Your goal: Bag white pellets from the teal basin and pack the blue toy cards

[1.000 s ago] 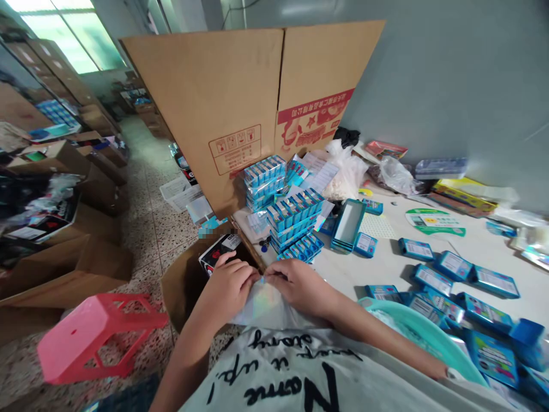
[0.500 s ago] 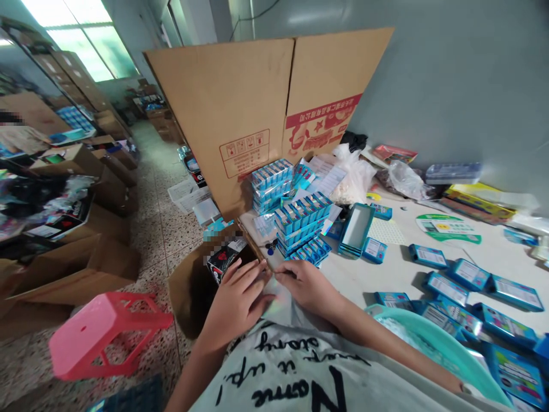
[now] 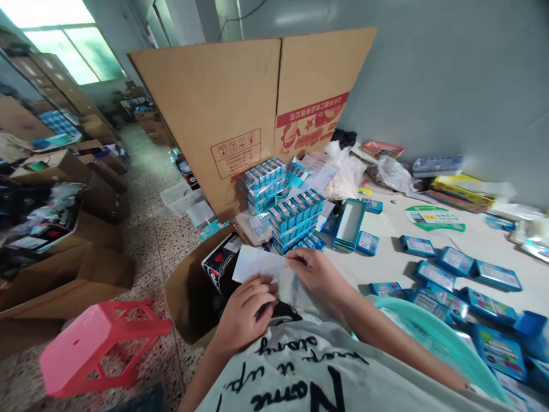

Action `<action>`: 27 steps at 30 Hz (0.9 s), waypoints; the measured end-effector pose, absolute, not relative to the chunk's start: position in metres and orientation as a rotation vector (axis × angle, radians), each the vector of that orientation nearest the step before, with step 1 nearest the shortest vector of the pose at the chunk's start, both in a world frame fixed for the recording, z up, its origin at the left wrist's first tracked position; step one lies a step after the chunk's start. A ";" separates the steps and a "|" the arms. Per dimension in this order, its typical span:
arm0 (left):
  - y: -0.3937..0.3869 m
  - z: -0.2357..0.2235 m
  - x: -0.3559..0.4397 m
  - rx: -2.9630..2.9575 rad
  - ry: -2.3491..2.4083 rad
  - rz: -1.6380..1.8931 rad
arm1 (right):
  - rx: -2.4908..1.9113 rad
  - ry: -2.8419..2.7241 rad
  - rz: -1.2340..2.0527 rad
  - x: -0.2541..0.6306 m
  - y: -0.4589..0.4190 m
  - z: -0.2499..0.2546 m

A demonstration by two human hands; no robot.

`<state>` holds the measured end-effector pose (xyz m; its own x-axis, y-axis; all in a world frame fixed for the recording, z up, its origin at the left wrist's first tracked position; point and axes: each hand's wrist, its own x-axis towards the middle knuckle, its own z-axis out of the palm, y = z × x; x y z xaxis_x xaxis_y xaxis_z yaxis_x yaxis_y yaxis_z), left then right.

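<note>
A thin, shiny, whitish plastic film [image 3: 259, 263] with rainbow glints lies between my hands, over the edge of the table and an open carton. My right hand [image 3: 319, 276] pinches it near its upper right part, thumb and fingers pressed together. At its lower edge is my left hand [image 3: 247, 312], fingers curled and thumb bent toward them; the exact grip is partly hidden. A clearer part of the film hangs below the right fingers. Just beyond the hands, small blue boxes [image 3: 295, 214] stand in a wrapped stack, and a second stack [image 3: 265, 183] is behind them.
The open carton [image 3: 184, 303] below left holds a black box [image 3: 221, 257]. A turquoise basin [image 3: 446, 332] stands by my right forearm. Loose blue boxes [image 3: 435, 274] lie on the white table [image 3: 386, 266]. A pink stool [image 3: 103, 343] is on the floor, and a cardboard panel [image 3: 214, 97] rises behind.
The film now shows spread out above my left fingers. My left hand has dropped slightly and curled, while my right hand has risen a little. The whole view has shifted slightly.
</note>
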<state>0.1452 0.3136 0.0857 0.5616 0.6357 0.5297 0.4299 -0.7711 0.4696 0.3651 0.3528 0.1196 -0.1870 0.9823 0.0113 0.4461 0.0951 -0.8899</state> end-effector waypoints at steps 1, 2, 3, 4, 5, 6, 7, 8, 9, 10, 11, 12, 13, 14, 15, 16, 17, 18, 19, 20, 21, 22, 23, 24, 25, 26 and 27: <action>0.314 0.082 0.149 2.356 0.874 1.117 | -1.454 -1.708 1.005 0.371 0.352 0.119; 0.315 0.079 0.153 2.170 0.895 1.212 | -1.507 -1.691 0.967 0.378 0.351 0.118; 0.317 0.076 0.156 1.966 0.943 1.296 | -1.570 -1.670 0.920 0.387 0.350 0.115; 0.320 0.073 0.159 1.762 1.011 1.356 | -1.639 -1.647 0.864 0.398 0.348 0.112; 0.324 0.070 0.162 1.581 1.079 1.386 | -1.721 -1.618 0.796 0.411 0.345 0.107; 0.329 0.068 0.164 1.443 1.135 1.384 | -1.823 -1.591 0.724 0.425 0.341 0.102; 0.335 0.064 0.165 1.356 1.175 1.351 | -1.947 -1.563 0.648 0.442 0.336 0.096; 0.342 0.059 0.166 1.311 1.199 1.300 | -2.093 -1.536 0.578 0.459 0.329 0.089; 0.349 0.054 0.166 1.291 1.208 1.248 | -2.250 -1.504 0.524 0.476 0.321 0.081; 0.356 0.048 0.167 1.286 1.209 1.201 | -2.397 -1.464 0.495 0.494 0.312 0.072; 0.362 0.040 0.167 1.287 1.209 1.163 | -2.515 -1.422 0.495 0.511 0.302 0.063; 0.368 0.033 0.169 1.289 1.205 1.132 | -2.592 -1.380 0.520 0.526 0.291 0.054; 0.373 0.025 0.171 1.289 1.197 1.106 | -2.641 -1.336 0.555 0.539 0.280 0.045; 0.378 0.017 0.174 1.287 1.186 1.080 | -2.676 -1.284 0.593 0.551 0.268 0.037; 0.382 0.010 0.177 1.285 1.176 1.052 | -2.710 -1.220 0.623 0.559 0.256 0.028; 0.386 0.004 0.180 1.282 1.168 1.025 | -2.750 -1.146 0.640 0.565 0.246 0.021; 0.389 -0.002 0.184 1.279 1.159 0.999 | -2.789 -1.064 0.645 0.569 0.236 0.015; 0.393 -0.006 0.188 1.275 1.152 0.978 | -2.823 -0.978 0.635 0.571 0.229 0.010; 0.396 -0.009 0.191 1.271 1.145 0.961 | -2.848 -0.896 0.607 0.570 0.223 0.006; 0.399 -0.011 0.194 1.268 1.138 0.948 | -2.856 -0.826 0.562 0.568 0.220 0.003; 0.402 -0.011 0.197 1.266 1.128 0.936 | -2.843 -0.776 0.506 0.564 0.220 0.002; 0.404 -0.011 0.199 1.264 1.115 0.927 | -2.809 -0.750 0.449 0.558 0.222 0.002; 0.407 -0.011 0.201 1.261 1.100 0.918 | -2.752 -0.755 0.404 0.551 0.227 0.003; 0.409 -0.010 0.203 1.257 1.085 0.910 | -2.673 -0.789 0.386 0.542 0.233 0.004; 0.411 -0.009 0.204 1.253 1.069 0.902 | -2.574 -0.848 0.403 0.531 0.242 0.006; 0.413 -0.009 0.206 1.246 1.053 0.893 | -2.460 -0.921 0.460 0.519 0.252 0.008; 0.415 -0.009 0.207 1.238 1.038 0.884 | -2.336 -1.001 0.551 0.505 0.264 0.010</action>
